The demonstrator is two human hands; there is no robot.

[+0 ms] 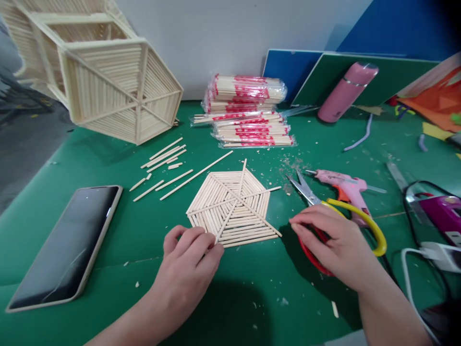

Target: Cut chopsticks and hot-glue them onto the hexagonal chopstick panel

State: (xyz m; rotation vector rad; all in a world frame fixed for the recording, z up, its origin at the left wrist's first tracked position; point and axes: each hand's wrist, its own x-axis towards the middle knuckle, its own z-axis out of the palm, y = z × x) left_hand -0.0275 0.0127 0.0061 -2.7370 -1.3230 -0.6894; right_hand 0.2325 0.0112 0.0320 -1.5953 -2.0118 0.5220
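A flat hexagonal panel of glued wooden sticks (234, 204) lies on the green table (144, 240). My left hand (189, 259) rests at its near left edge, fingers curled and pinched against the sticks there. My right hand (334, 242) sits to the panel's right, fingers closed over the red and yellow handles of the scissors (345, 216), whose blades point away. A pink glue gun (342, 185) lies just behind the scissors.
Loose cut sticks (165, 166) lie left of the panel. A large stick-built hexagonal structure (108, 81) stands at back left. Wrapped chopstick packs (248, 113), a pink flask (347, 91), a phone (68, 245) at left, and a purple device with cables (437, 214) at right.
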